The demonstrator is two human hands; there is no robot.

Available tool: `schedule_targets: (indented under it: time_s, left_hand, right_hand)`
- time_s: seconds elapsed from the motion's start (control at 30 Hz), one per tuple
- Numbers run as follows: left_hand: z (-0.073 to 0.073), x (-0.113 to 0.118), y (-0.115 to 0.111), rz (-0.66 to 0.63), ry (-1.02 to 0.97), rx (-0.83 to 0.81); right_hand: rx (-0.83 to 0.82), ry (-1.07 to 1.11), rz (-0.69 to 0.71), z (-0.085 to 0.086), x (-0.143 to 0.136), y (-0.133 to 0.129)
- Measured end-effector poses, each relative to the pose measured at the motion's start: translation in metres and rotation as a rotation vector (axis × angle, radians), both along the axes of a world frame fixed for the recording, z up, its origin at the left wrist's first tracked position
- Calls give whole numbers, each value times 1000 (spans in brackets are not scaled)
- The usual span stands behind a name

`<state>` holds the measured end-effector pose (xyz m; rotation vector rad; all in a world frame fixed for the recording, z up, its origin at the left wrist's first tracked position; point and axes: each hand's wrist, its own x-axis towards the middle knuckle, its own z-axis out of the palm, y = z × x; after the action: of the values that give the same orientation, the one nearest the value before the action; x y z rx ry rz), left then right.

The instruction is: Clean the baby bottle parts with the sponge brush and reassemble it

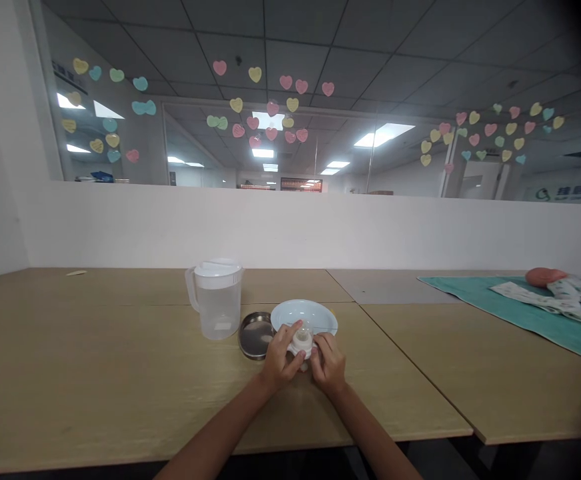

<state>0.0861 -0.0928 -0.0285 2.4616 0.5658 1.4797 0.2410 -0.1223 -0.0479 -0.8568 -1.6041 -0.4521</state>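
Note:
My left hand (pixel 279 357) and my right hand (pixel 328 360) are closed around a small baby bottle (pixel 302 343) with a white collar and a clear part, held just above the table in front of me. Fingers of both hands press on its sides, and they hide much of its shape. Right behind it sits a pale blue bowl (pixel 303 308), partly covered by the bottle and my fingers. A round metal tin (pixel 256 337) stands beside my left hand, next to the bowl.
A clear plastic pitcher (pixel 219 310) with a white lid stands left of the tin. On the far right, a teal cloth (pixel 470 297) carries a patterned white cloth (pixel 530 297) and a reddish rounded object (pixel 545 277). A low white wall (pixel 290 230) runs behind the wooden table (pixel 120 373).

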Motion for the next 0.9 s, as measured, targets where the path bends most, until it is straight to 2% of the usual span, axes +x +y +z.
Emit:
schedule_targets:
  time_s: [0.9]
  left_hand:
    - [4,-3,-6,19,-3,6]
  right_hand:
    - [-11,-9,-14,0,-3,0]
